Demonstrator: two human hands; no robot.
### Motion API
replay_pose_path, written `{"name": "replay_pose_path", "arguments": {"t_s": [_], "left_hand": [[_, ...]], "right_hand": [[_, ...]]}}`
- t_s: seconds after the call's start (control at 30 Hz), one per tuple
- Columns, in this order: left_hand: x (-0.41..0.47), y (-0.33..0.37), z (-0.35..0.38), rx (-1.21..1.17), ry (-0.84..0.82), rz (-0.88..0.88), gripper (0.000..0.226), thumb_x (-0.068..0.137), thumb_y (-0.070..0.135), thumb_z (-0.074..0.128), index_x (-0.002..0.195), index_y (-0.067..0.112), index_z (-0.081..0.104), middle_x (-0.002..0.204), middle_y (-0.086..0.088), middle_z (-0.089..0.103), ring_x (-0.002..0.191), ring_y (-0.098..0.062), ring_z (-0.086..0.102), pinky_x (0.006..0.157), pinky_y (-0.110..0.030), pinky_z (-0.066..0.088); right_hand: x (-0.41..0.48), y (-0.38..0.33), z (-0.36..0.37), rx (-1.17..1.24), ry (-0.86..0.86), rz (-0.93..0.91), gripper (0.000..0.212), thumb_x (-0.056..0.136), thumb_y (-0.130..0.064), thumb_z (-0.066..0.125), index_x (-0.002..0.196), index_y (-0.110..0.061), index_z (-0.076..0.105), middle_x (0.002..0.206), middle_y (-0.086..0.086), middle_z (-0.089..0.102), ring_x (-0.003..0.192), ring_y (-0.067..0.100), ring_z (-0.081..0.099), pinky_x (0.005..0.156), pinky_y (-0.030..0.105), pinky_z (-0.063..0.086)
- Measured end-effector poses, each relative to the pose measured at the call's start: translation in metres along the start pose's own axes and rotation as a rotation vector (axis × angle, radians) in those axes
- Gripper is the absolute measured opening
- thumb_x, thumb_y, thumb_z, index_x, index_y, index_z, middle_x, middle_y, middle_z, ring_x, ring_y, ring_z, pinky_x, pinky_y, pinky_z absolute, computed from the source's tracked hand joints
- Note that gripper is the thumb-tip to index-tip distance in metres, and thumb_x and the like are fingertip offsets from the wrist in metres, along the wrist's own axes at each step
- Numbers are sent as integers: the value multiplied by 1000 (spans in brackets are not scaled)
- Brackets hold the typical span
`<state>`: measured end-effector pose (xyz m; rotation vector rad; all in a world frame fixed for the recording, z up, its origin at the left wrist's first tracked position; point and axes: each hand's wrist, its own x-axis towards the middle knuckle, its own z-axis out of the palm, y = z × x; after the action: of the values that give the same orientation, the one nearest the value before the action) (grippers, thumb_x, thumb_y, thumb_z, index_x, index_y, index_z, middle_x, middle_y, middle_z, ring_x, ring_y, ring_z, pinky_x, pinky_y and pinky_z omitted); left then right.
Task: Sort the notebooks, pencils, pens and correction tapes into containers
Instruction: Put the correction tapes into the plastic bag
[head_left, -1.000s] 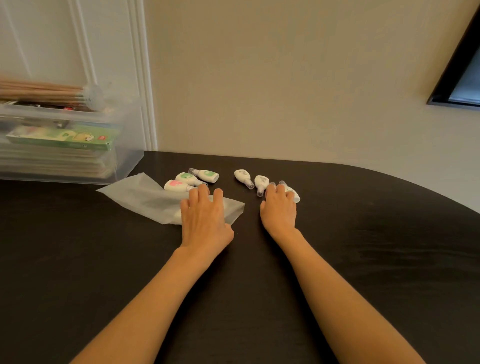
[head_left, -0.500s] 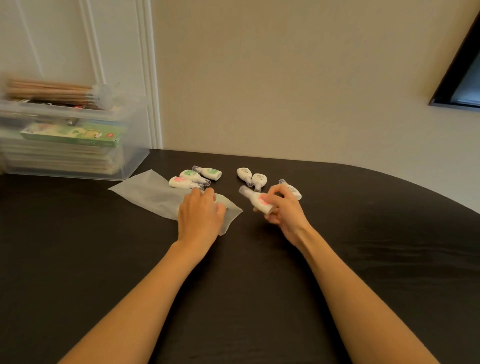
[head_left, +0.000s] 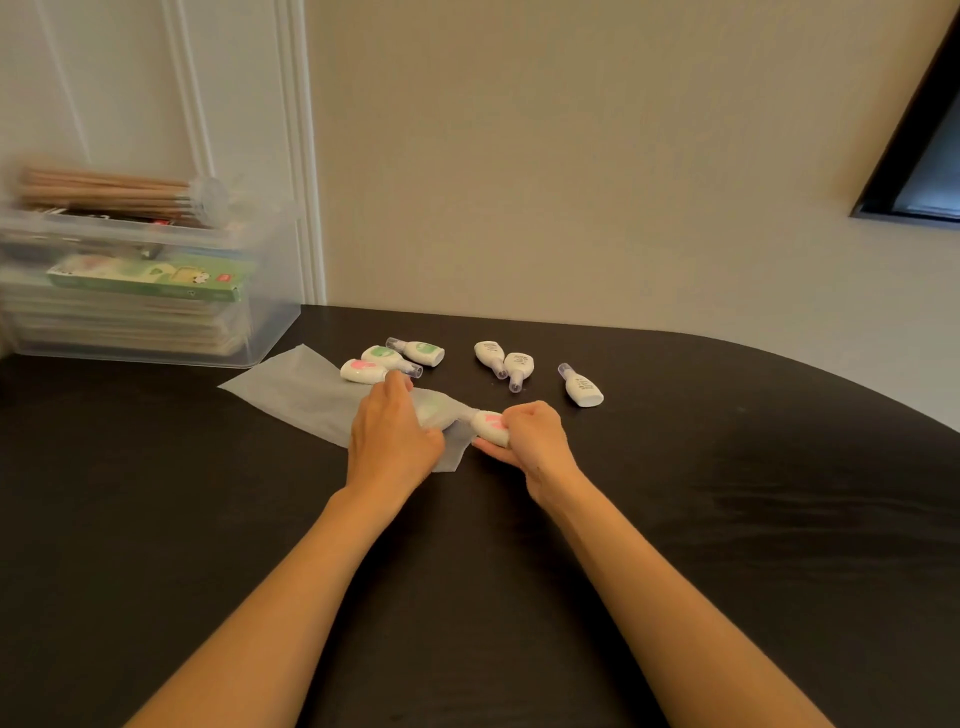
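Left hand (head_left: 395, 441) sits on the right end of a translucent frosted plastic pouch (head_left: 296, 395), fingers curled down and pinching the film near its opening. Right hand (head_left: 537, 441) grips a white correction tape with pink label (head_left: 489, 425), fingers wrapped round the body. The tape's nose points left, right at the pouch mouth and touching the film. Can't tell if the tip is inside. A pale shape shows through the film under the left fingers; can't tell what it is.

Pouch lies flat on the dark brown table (head_left: 727, 519), long axis running back-left.

Six loose tapes sit behind the hands:
- second pink-label tape (head_left: 361, 371) at the pouch's far edge, just beyond the left fingertips
- two green-label tapes (head_left: 384, 356) (head_left: 422, 352) close behind it, bunched
- two plain white tapes (head_left: 490, 355) (head_left: 519, 365) side by side, clear caps toward the person
- lone white tape (head_left: 583, 388) off to the right, apart, cap pointing away

Clear plastic storage box (head_left: 270, 322) stands far left on the table, blurred. It holds a stack of notebooks (head_left: 130, 327) with a green carton (head_left: 150, 278) on the stack. A bundle of wooden pencils (head_left: 104, 189) in a clear tube lies across the top.

Beige wall (head_left: 571, 156) is behind, with a dark window frame (head_left: 904, 156) at top right.
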<state>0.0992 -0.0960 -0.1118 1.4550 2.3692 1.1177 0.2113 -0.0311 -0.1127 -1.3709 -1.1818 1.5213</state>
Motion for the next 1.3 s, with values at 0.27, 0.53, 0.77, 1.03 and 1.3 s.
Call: {"name": "replay_pose_path", "arguments": {"t_s": [0.27,0.53,0.77,1.03,1.3], "left_hand": [[3,-4,2,-34,10,2,11,88,16,57,93,16,47,95,-1,48,86,-14,48,67,-24,35],[4,-3,-5,-86,-90,-23,24,83,8,62,98,18,46,96,-2,51,89,-15,50,68,-25,39],[2,-4,-9,-72,-106,-10,29,81,12,65,99,19,43,95,-1,48,89,-14,48,68,-24,38],[-3,-5,3,158,-100,119,41,80,44,65,104,19,42,108,3,42,108,-16,40,76,-25,35],[1,-4,7,96,-46,-44,41,83,24,62,118,14,42,117,-5,39,96,-18,46,69,-26,38]], "right_hand": [[4,7,13,-5,137,-10,33,89,-17,58,117,-10,43,114,11,54,95,26,65,70,31,58],[-4,8,20,-267,66,-134,19,84,-2,50,92,2,66,90,15,61,84,20,60,81,34,54],[-2,13,9,-575,-3,-398,15,84,-8,60,96,-17,63,114,5,60,96,13,59,84,28,51],[18,16,4,-938,-14,-550,19,91,-23,57,107,-15,64,123,5,49,118,21,39,87,26,34],[20,15,-5,-865,-21,-736,12,90,-9,56,95,-9,68,124,-1,49,117,13,36,85,18,28]]}}
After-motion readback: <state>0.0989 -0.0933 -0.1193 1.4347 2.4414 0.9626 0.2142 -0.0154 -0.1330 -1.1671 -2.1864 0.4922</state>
